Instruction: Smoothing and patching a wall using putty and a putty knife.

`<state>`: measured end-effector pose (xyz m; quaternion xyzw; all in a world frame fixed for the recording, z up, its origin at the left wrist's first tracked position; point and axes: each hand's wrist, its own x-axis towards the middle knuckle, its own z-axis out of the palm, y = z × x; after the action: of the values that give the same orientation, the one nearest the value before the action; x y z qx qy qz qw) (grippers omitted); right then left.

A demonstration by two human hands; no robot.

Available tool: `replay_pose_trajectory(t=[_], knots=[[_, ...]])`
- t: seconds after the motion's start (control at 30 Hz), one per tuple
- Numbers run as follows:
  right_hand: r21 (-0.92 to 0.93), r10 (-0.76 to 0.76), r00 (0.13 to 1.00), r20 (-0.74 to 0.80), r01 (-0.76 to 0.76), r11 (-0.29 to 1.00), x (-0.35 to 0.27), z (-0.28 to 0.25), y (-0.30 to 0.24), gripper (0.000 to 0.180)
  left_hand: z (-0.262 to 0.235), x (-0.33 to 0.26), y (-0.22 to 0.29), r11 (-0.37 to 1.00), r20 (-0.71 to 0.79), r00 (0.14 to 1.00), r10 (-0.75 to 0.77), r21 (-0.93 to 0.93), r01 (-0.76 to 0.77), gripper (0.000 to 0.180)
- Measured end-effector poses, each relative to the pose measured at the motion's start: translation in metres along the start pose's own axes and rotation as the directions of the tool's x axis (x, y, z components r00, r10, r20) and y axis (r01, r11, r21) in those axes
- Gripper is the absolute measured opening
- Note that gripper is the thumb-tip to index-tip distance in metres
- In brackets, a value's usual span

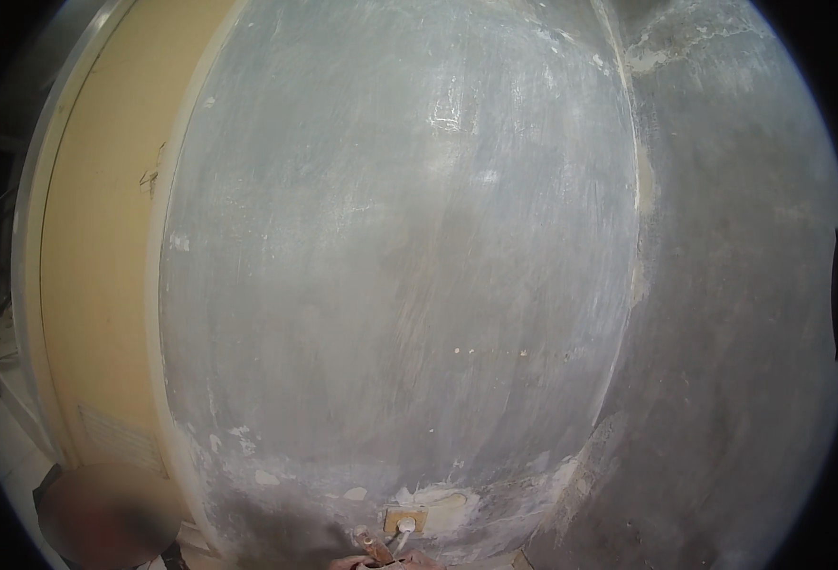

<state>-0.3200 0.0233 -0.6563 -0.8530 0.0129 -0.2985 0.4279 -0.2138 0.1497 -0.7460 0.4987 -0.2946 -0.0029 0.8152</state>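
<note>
At the bottom edge, near the middle, only the tops of my hands show. My left hand [348,562] and my right hand [420,561] are close together, fingers drawn in, both cut off by the frame. Between them a small orange-brown elongated thing [374,546] sticks up at a slant; its kind is too small to tell. Just beyond it, low on the wall, a white round plug [406,524] sits in a yellowish socket plate [392,521]. A pale cord [401,542] hangs from the plug toward my hands. What lies below them is hidden.
A grey, patchy plastered wall [400,266] fills the view ahead and meets a darker side wall [732,313] at a corner on the right. On the left stands a yellow door [105,266] in its frame. Another person [110,518] is at the lower left.
</note>
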Motion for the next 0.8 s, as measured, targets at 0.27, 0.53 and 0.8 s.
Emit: replay_pose_trajectory(t=[0.27,0.53,0.8], knots=[[-0.168,-0.196,0.971,0.137,0.218,0.961,-0.004,0.001,0.036,0.014,0.009,-0.001,0.063,0.999,0.113,0.993,-0.031,-0.035,0.035,0.03],[-0.066,-0.188,0.891,0.413,0.235,0.97,0.049,-0.044,-0.025,0.015,0.019,0.051,0.117,0.984,0.31,0.937,-0.159,0.133,0.123,0.016],[0.107,-0.509,0.81,0.289,0.502,0.859,0.032,-0.031,-0.023,0.007,0.007,0.02,0.115,0.978,0.319,0.933,-0.165,0.179,0.111,0.017]])
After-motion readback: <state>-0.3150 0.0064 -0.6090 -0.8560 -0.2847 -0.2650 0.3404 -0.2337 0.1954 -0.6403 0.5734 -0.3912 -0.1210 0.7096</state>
